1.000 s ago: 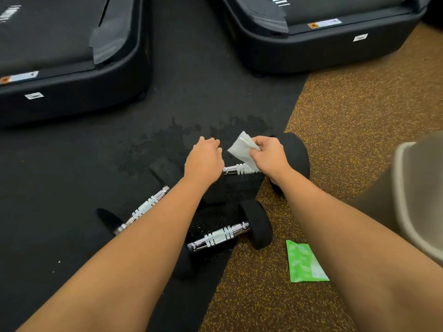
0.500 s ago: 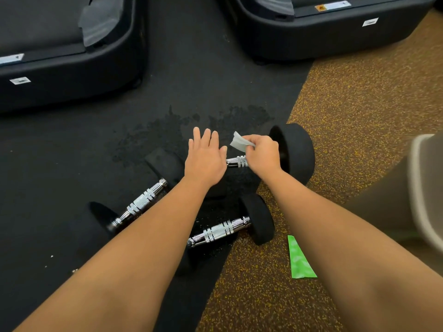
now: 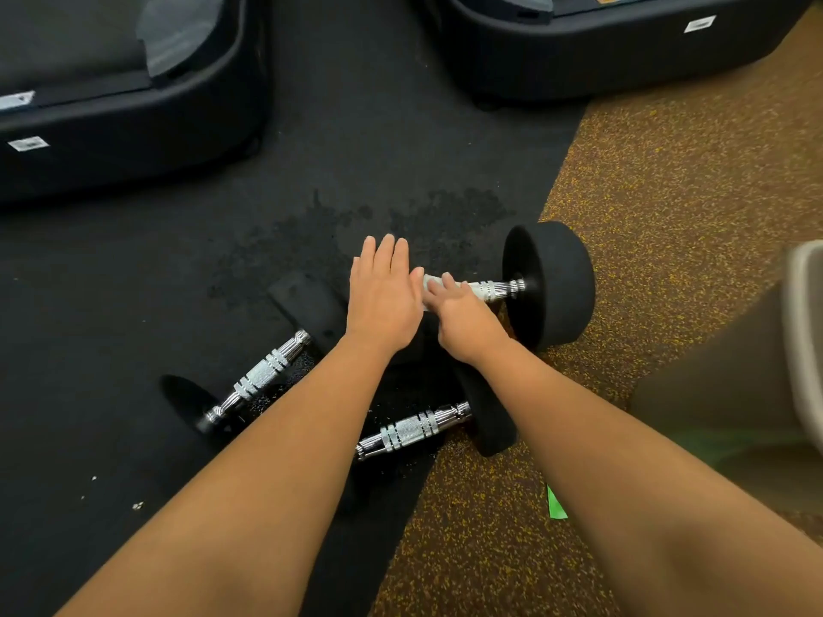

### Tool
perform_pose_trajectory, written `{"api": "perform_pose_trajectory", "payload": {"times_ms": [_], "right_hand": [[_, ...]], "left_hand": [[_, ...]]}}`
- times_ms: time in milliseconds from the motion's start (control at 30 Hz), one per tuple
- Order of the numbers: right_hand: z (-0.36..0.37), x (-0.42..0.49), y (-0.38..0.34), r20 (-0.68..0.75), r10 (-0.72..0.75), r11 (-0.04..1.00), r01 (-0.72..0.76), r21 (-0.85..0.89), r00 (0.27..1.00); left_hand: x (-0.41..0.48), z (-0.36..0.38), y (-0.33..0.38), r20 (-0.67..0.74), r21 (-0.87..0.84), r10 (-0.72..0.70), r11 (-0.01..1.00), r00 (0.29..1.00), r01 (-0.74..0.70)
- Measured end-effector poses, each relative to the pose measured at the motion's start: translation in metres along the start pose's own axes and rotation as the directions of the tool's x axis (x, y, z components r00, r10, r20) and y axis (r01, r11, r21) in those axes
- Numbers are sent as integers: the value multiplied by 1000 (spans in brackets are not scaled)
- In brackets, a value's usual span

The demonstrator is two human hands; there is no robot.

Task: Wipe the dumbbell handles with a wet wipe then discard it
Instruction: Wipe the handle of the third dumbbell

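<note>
Three black dumbbells with chrome handles lie on the floor. The far dumbbell has its handle partly under my right hand, which presses a white wet wipe around the handle's left part. My left hand lies flat with its fingers straight on that dumbbell's hidden left weight. A second dumbbell handle lies to the left, and a third handle lies nearer me between my forearms.
Two black treadmill bases stand at the back. A beige bin sits at the right edge. A green wipe packet peeks out beside my right forearm on the speckled brown floor.
My right hand brought the wipe down from above and wrapped it on the far handle. My left hand spread flat on the left weight. The view moved closer.
</note>
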State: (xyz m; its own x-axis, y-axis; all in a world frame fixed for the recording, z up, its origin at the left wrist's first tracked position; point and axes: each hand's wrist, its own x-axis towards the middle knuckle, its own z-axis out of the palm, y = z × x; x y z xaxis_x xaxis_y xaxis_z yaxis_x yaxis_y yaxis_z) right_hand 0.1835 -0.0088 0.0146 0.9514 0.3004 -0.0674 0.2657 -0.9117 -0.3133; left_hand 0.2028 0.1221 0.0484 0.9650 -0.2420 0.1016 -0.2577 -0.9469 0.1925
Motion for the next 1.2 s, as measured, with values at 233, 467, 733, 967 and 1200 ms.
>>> {"api": "perform_pose_trajectory", "payload": {"times_ms": [233, 467, 733, 967, 1200], "right_hand": [[-5, 4, 0, 60, 47, 996, -42, -73, 997], [-7, -5, 4, 110, -69, 996, 74, -43, 992], [-17, -3, -5, 75, 42, 998, -39, -42, 996], [-17, -9, -1, 112, -60, 996, 68, -64, 992], [-18, -9, 1, 73, 52, 998, -49, -43, 996]], "left_hand": [[0, 5, 1, -27, 6, -14, 1000, 1000, 14], [-1, 4, 1, -13, 8, -13, 1000, 1000, 13], [-1, 2, 1, 7, -1, -7, 1000, 1000, 7], [0, 1, -1, 24, 6, 1, 1000, 1000, -2], [-1, 1, 1, 23, 8, -11, 1000, 1000, 10]]}}
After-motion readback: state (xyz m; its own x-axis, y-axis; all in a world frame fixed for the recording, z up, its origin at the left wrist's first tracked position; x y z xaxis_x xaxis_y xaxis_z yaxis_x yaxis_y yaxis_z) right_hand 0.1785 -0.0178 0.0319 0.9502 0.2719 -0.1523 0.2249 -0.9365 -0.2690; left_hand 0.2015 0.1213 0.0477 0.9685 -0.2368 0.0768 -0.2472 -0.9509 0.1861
